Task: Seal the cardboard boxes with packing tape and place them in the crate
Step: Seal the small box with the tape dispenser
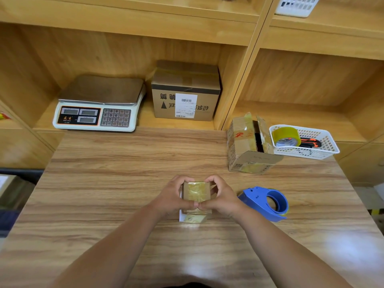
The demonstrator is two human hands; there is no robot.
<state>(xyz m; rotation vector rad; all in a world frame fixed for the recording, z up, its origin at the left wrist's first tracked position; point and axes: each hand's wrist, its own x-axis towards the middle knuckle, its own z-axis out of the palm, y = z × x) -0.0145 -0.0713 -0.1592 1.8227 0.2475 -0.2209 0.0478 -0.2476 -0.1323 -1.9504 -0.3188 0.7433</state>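
- Nearest to me: the wood-grain table (87, 215), with both of my forearms reaching over it.
- Small box (196, 194) stands mid-table. Glossy tape is already across its top and down the near face.
- Left hand (174, 196) and right hand (222, 197) are both curled round the small box, one on each side. Thumbs meet at the near top edge. Judged step: pressing the tape down.
- Tape dispenser (268, 202) lies just right of my right hand, apart from it.
- Second box (249, 142) sits far right with its flaps up, so it is unsealed. It touches or nearly touches the white basket (311, 154), which holds a tape roll (286, 136) and a cutter (309, 143).
- Risk: the tape on top looks wrinkled, and pressing hard could set the creases and leave gaps at the edges.
- Risk: the small box looks light, so uneven thumb pressure could tip it toward me.
- Risk: my right elbow could knock the tape dispenser when I lift the box away.
- Hidden: my palms cover the sides of the small box and its far face is out of view. I cannot tell whether the tape ends are stuck down.
- Hidden: a white strip shows at its lower left corner, possibly a label, unclear.
- Hidden: I can identify no crate. The items at the left edge are blurred and cut off.
- Background: scale (99, 104) and a large taped box (185, 94) on the shelf.
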